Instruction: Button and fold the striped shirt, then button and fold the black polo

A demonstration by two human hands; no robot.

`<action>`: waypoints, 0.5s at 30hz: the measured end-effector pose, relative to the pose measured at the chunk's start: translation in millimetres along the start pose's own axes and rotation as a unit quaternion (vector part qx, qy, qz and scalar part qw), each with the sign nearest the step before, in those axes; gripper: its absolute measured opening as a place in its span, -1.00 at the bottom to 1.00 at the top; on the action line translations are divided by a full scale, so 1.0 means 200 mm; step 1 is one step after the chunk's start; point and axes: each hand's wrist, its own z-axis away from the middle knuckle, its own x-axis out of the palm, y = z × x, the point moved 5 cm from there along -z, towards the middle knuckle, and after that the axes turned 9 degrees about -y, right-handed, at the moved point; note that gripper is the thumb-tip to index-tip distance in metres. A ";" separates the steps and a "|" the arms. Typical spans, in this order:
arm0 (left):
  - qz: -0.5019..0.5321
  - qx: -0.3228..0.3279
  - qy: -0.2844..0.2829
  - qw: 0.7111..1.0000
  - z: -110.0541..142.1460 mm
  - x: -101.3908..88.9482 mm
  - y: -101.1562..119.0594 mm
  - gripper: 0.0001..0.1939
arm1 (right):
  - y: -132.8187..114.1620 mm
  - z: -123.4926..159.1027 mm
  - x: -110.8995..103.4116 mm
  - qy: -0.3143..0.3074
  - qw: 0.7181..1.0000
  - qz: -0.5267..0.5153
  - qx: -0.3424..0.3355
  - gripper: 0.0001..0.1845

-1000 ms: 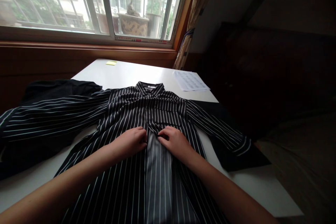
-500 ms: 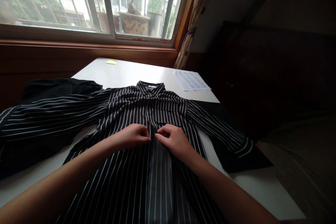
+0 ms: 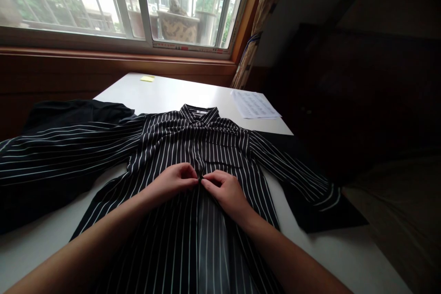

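Note:
A black shirt with white stripes (image 3: 165, 147) lies face up, its collar at the far end and both sleeves spread sideways. Below the chest its front edges part, showing a greyer striped inside strip. My left hand (image 3: 179, 178) pinches the front edge from the left, thumb and forefinger together. Facing it, my right hand (image 3: 223, 189) pinches the fabric at the same spot of the front opening. The fingertips of both hands nearly meet there. Any button between them is too small or hidden to make out.
Under the shirt is a white table (image 3: 165, 87). Dark cloth (image 3: 79, 112) lies beneath the left sleeve, and more black cloth (image 3: 310, 216) under the right one. Printed sheets (image 3: 255, 104) and a yellow sticky note (image 3: 147, 78) rest at the back, before a barred window (image 3: 148, 4).
My right hand has come slightly left, closing the small gap to my left hand's fingertips. The front edges are drawn together at that point. The view has shifted slightly.

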 end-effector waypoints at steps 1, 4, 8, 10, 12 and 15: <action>0.011 0.002 -0.001 1.000 0.00 0.00 0.00 -0.74 | 0.00 0.00 0.00 -0.002 1.000 0.001 0.000 -0.89; 0.029 0.005 -0.003 1.000 0.01 0.01 0.00 -0.76 | -0.01 0.00 0.00 -0.013 1.000 0.000 0.005 -0.85; 0.033 0.007 -0.011 0.999 0.03 0.03 0.01 -0.78 | 0.00 -0.01 -0.01 -0.032 0.999 -0.013 0.020 -0.81; 0.035 0.009 -0.017 0.999 0.03 0.03 0.02 -0.79 | 0.00 -0.01 -0.01 -0.034 0.999 -0.015 0.027 -0.82; 0.024 0.011 -0.014 1.000 0.04 0.04 0.02 -0.80 | 0.01 0.00 -0.02 -0.030 0.999 -0.012 0.031 -0.84; -0.007 0.014 0.000 1.000 0.05 0.04 0.02 -0.81 | 0.01 0.01 -0.03 -0.024 0.999 -0.010 0.038 -0.85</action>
